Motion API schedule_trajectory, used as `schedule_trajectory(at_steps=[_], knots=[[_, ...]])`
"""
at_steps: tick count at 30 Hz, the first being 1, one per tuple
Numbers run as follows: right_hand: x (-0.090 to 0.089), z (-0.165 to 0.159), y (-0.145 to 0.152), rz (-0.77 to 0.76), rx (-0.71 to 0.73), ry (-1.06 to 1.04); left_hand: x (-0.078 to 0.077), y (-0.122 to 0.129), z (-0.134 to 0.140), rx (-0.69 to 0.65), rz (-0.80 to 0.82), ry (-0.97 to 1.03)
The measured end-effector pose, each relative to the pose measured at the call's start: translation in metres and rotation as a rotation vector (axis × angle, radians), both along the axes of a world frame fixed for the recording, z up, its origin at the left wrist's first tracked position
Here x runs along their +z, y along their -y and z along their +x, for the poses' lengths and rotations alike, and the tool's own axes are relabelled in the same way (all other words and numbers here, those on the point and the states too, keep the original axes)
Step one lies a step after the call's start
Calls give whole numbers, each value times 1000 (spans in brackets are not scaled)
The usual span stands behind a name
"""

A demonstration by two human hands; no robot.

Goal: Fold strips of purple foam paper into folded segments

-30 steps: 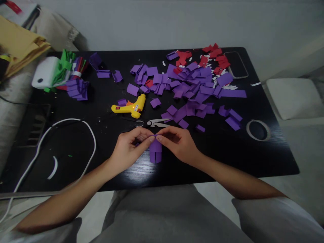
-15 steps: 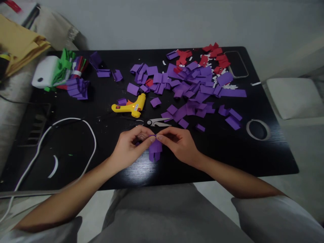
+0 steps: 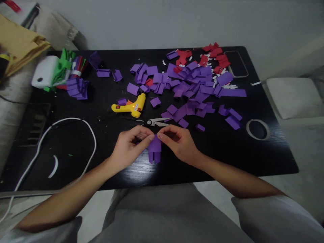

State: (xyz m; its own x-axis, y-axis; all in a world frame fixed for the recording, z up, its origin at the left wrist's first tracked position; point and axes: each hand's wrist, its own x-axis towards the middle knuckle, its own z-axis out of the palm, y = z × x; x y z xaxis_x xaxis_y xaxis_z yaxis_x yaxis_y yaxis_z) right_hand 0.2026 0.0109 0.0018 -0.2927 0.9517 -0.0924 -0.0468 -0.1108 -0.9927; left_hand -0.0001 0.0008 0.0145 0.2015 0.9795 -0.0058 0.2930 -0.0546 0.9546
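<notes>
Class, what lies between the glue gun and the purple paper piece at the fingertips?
In the head view, the scissors and part of the left hand lie between the glue gun and the purple paper piece.

One left hand (image 3: 130,145), one right hand (image 3: 181,145), one held purple paper piece (image 3: 154,145), one glue gun (image 3: 133,107), one pair of scissors (image 3: 149,122), one ring (image 3: 267,130), one looped white cable (image 3: 76,118); dozens of purple scraps (image 3: 188,79), several red scraps (image 3: 222,61).

Blk table (image 3: 222,152): purple paper pcs (image 3: 190,81) strewn far ctr to far right, w/ red scraps (image 3: 222,61) & phone/case (image 3: 236,64) far right; thin ring (image 3: 248,131) right; yellow glue gun (image 3: 131,107) ctr, scissors (image 3: 149,122) just nearer; white box (image 3: 45,71) & green bundle (image 3: 62,65) far left; white cable (image 3: 95,143) near left.
</notes>
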Motion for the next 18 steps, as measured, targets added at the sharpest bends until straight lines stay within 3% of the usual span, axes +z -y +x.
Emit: schedule_trajectory(at_steps=[18], knots=[[-1,-1,2,55,-26,45,3,-1,1,13,-22,42]])
